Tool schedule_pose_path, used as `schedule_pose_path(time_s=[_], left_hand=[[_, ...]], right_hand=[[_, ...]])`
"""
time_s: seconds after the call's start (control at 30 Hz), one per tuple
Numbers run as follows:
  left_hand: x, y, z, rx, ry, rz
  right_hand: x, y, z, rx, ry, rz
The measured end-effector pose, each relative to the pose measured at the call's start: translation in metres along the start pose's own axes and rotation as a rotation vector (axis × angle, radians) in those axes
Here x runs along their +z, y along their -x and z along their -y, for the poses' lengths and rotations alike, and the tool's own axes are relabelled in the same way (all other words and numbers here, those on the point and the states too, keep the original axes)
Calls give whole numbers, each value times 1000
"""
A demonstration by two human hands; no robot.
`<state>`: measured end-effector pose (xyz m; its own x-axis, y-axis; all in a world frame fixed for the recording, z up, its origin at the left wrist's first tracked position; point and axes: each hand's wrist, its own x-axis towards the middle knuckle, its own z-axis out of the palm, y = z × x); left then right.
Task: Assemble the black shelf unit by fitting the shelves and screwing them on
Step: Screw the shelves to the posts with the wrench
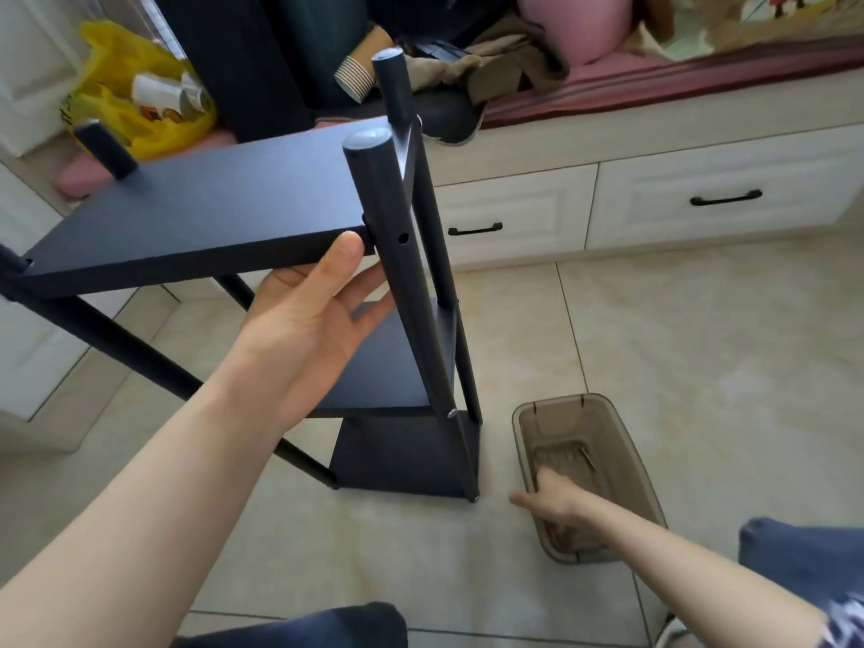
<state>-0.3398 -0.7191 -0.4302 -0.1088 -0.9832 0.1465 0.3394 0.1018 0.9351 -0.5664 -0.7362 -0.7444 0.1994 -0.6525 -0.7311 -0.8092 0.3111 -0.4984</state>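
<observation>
Two hands [304,320] [554,500], three shelves [187,212] [397,362] [406,456], four poles [397,254] [430,212] [105,149] [117,339], one tub [640,456].

Left hand [308,315] grips shelf [196,203]; right hand [556,500] extended downward.

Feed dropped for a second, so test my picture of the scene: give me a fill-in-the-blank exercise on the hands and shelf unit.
The left hand grips the black shelf unit by its ____ shelf.
The right hand reaches into the brown bin standing on the ____.
The screw hole in the pole beside the left thumb is ____.
Missing: top; floor; empty.
</observation>
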Motion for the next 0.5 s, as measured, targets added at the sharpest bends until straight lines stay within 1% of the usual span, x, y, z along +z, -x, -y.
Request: schedule_pose_path(time_s=[0.1, 0.2, 0.37, 0.43, 0.5], left_hand=[[-1, 1, 1, -1, 3, -13], [0, 1, 1, -10, 3, -19], [-1, 1, 1, -13, 4, -27], [-1, 1, 1, -14, 3, -29], [-1, 1, 1, -20, 14, -39]], right_hand=[[9, -1, 5, -40, 57, 0], [20, -2, 8, -72, 108, 49], [29, -9, 9, -104, 71, 80], [22, -17, 11, -105, 17, 39], [13, -25, 12, -102, -22, -47]])
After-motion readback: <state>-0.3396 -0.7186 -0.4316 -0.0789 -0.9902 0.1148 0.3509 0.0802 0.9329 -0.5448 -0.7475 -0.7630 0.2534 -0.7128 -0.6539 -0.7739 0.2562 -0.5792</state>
